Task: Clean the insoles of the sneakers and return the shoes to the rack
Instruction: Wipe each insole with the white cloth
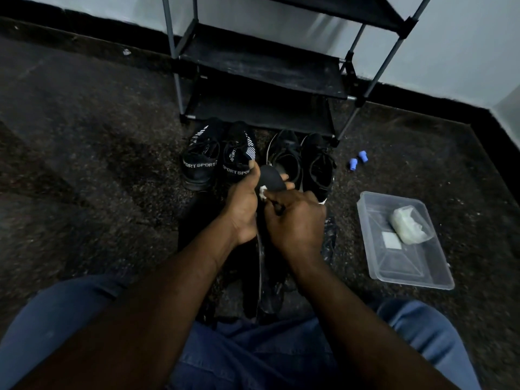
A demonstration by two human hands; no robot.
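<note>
Job looked partway, cleaning not over. Left hand [242, 209] gripped dark insole [270, 178] from left, fingers curled round it. Right hand [295, 220] pinched white wipe [262, 191] against insole, just right of left hand. Farther off, four sneakers [202, 167] sat on floor [84, 164], none put back. Farthest, rack [261, 77] shelves held no shoes.

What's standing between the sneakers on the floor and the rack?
Nothing visible: the SPORT pair and the plain pair sit right before the rack. The left hand holding the insole and right hand with the wipe are nearer.
</note>
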